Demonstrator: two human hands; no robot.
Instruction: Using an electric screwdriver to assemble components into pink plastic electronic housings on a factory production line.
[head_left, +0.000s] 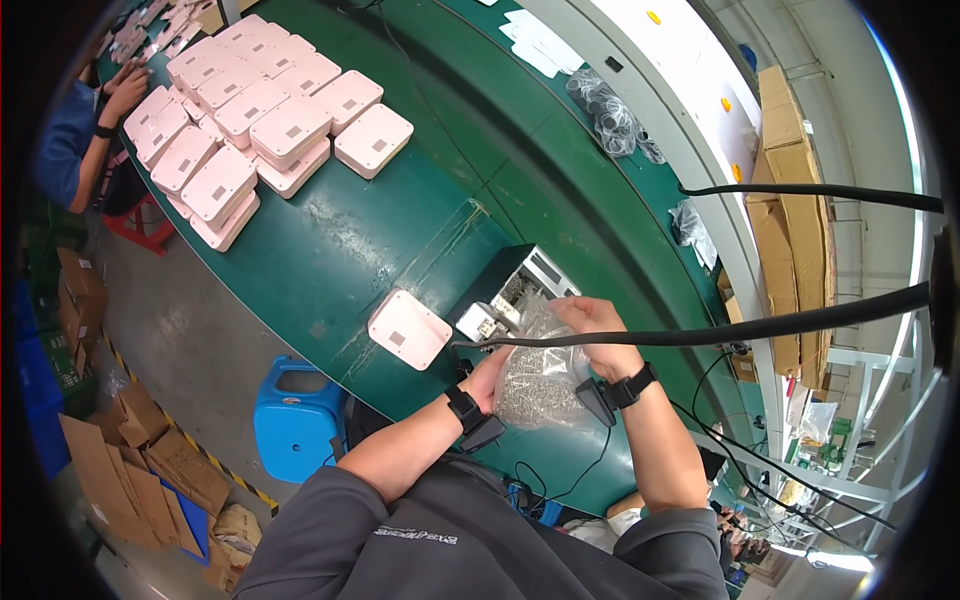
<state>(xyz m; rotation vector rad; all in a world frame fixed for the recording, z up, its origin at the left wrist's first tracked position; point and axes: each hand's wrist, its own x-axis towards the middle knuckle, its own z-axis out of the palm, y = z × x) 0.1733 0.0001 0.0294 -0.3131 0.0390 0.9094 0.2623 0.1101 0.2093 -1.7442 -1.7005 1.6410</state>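
Between my hands is a clear plastic bag (540,385) full of small silvery metal pieces that look like screws. My right hand (597,328) is closed on the bag's upper right part, fingers curled over the plastic. Against its left side, my left hand (485,379) grips the bag, with its fingers partly hidden behind the plastic. The bag's top leans over a black box-shaped machine (500,283), whose open tray holds similar small metal pieces. A pale pink flat case (410,329) with rounded corners lies on the green table just left of the machine.
Many pink cases (285,125) are stacked on the green table (310,240) at the far left. Another person's hands (126,88) are beyond them. A black cable (760,328) crosses in front of my right hand. A blue stool (298,420) stands left of the table.
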